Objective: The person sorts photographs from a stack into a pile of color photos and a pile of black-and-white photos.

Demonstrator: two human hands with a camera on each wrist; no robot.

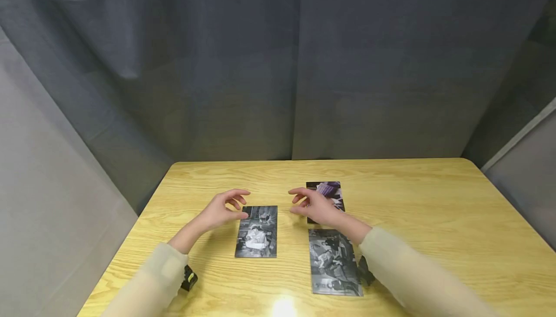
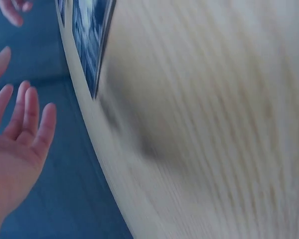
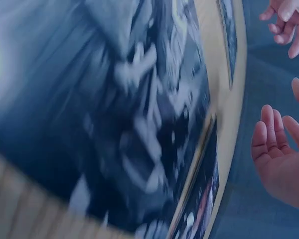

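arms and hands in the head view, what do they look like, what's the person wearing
Both arms wear long, loose sleeves of pale cream, slightly sheer fabric, ending at the wrists: the left sleeve and the right sleeve. The left hand and right hand are bare, with no gloves or rings visible. A small black device with a yellow mark sits under the left forearm.

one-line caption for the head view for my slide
Two open hands hover over three photo prints laid flat on a wooden table.
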